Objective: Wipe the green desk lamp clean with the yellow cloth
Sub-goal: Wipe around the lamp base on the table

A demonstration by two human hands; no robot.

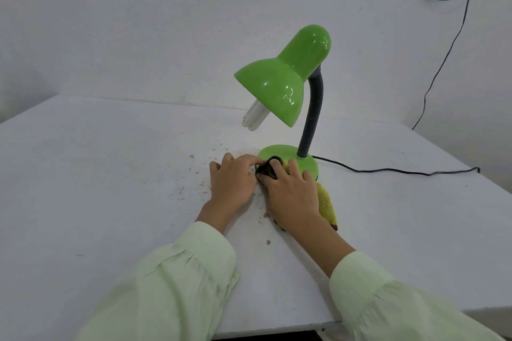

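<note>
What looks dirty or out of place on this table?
Brown crumbs and stains are scattered on the white table left of and in front of the lamp base. The cloth under the right hand has dark, soiled edges.

You have one view only, taken from your head and angled forward and down across the white table (110, 174). The lens is wide: the table's far edge bows and its near edge cuts across the bottom of the frame. The wall (166, 22) behind fills the upper third. The camera sits close; your sleeves (180, 279) enter from the bottom corners and occupy much of the lower frame. The green desk lamp (285, 83) stands right of centre, toward the far edge, fully in frame. There is no second view to compare against.
</note>
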